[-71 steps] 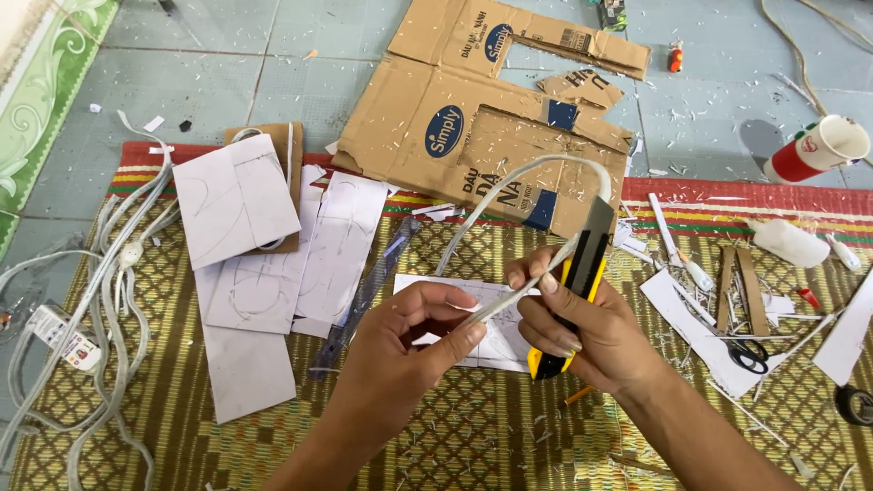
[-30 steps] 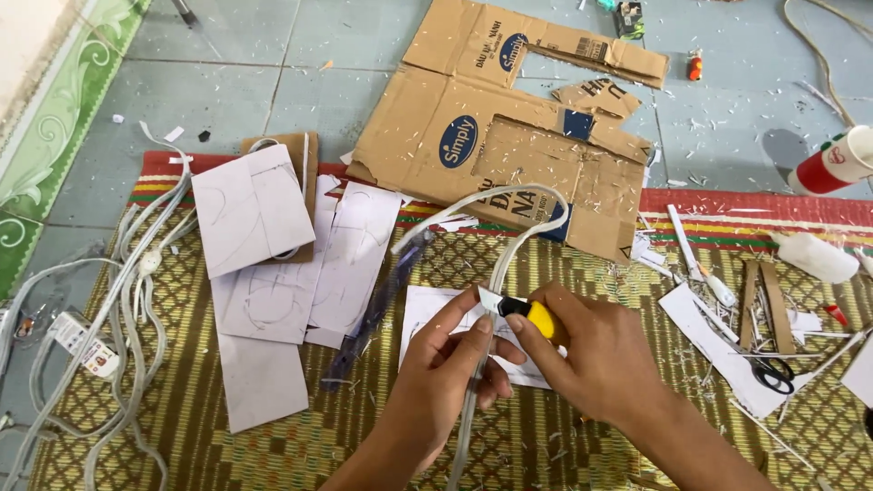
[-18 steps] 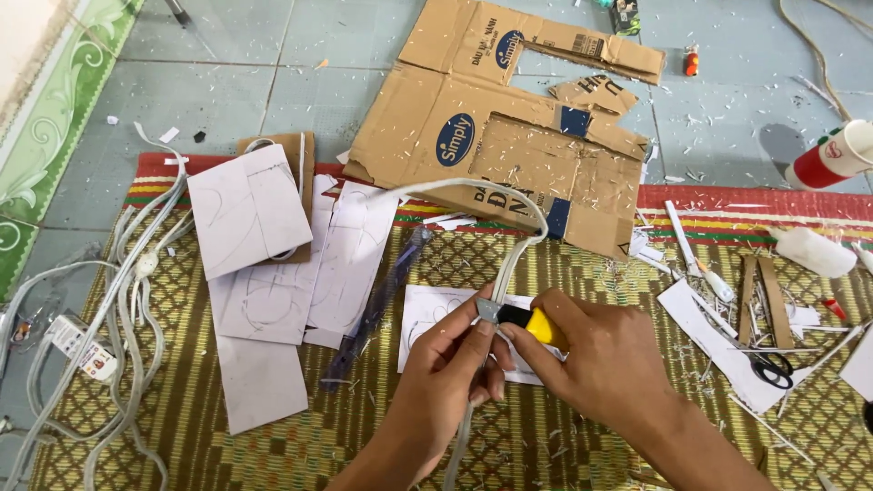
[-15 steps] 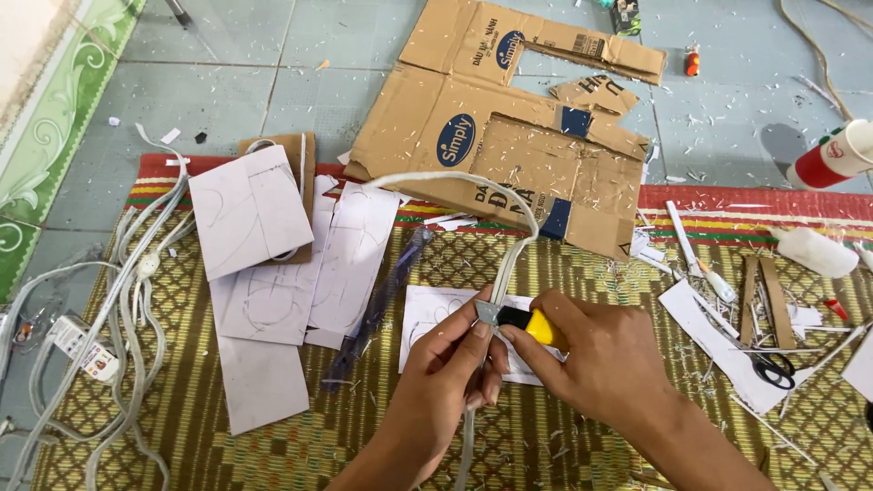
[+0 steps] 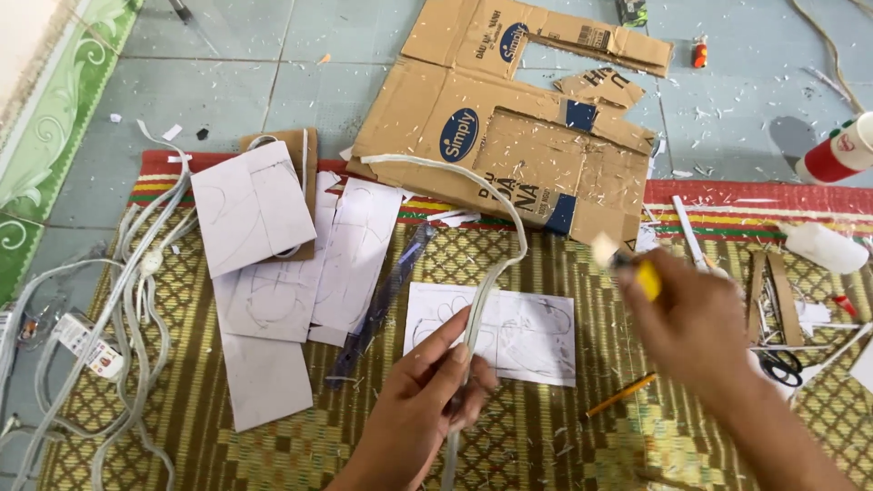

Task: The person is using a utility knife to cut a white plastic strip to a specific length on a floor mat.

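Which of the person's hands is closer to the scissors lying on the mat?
The right. The right hand, blurred and gripping a yellow cutter, is just left of the scissors; the left hand holds the white strip much farther left.

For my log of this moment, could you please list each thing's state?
White strip: bent in an arch, held by the left hand.
Yellow utility knife: in the right hand, blurred.
Scissors: lying on the mat.
Cardboard sheet: flat, with cut-outs.

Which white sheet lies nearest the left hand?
The drawn sheet just above the left hand, alone mid-mat; the other sheets are stacked farther left.
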